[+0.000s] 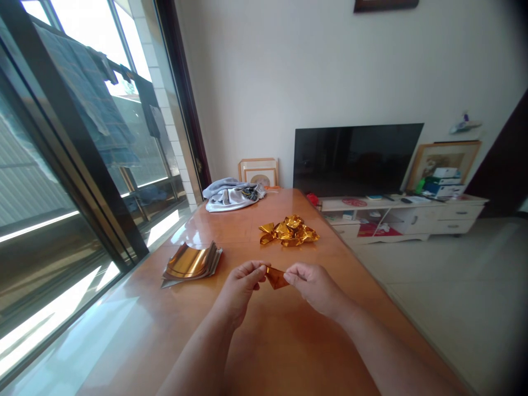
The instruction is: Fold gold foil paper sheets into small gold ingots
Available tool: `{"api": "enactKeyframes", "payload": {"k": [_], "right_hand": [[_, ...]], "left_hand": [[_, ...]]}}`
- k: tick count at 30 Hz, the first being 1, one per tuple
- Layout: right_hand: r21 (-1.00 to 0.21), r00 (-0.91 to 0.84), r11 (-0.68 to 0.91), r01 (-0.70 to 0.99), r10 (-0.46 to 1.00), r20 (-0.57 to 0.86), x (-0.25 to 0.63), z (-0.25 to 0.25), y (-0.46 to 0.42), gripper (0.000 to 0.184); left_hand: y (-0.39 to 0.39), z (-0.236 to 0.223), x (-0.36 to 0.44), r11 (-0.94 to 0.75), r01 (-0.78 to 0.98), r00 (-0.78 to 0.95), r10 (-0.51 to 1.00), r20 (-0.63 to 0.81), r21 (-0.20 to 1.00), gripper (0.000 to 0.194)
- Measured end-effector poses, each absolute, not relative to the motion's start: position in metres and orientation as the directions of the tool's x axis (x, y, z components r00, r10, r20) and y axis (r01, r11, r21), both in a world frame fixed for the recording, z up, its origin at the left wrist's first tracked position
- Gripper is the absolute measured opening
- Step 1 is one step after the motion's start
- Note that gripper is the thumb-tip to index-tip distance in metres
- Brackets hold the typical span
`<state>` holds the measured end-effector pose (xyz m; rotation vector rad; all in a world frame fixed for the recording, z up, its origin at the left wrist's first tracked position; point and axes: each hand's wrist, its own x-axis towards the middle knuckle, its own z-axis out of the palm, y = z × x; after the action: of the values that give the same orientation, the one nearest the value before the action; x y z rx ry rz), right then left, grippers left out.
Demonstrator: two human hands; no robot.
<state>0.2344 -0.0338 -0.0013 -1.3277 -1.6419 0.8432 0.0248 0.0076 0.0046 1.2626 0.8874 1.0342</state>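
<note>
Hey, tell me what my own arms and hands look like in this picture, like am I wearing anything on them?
Your left hand and right hand are bare, without gloves. Both forearms are uncovered as far as the view shows, with no sleeves, watch or bracelet visible. Fine details are too small to tell.

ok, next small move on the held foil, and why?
Probably fold one end inward: the left hand and right hand pinch opposite ends of the foil, and its pointed part sits free between them.
</note>
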Motion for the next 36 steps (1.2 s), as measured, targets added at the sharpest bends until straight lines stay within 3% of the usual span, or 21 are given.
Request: {"api": "enactKeyframes", "payload": {"k": [6,18,31,36], "right_hand": [[-0.929,-0.123,0.168,0.329,0.983,0.134,0.233,0.007,-0.039,0.032],[-0.953,-0.131,0.131,0.274,0.987,0.098,0.236,0.006,-0.038,0.037],[-0.895,-0.039,0.160,0.417,0.987,0.158,0.234,0.006,-0.039,0.028],[-0.897,-0.113,0.183,0.403,0.982,0.150,0.234,0.011,-0.043,0.027]], "left_hand": [[0.009,0.002,0.025,-0.013,-0.139,0.315,0.948,0.056,0.990,0.030],[0.008,0.010,0.022,0.089,-0.166,0.268,0.962,-0.042,0.982,0.032],[0.007,0.010,0.027,0.184,-0.261,0.287,0.952,-0.106,0.948,0.022],[0.008,0.009,0.025,0.189,-0.267,0.289,0.951,-0.109,0.945,0.020]]}}
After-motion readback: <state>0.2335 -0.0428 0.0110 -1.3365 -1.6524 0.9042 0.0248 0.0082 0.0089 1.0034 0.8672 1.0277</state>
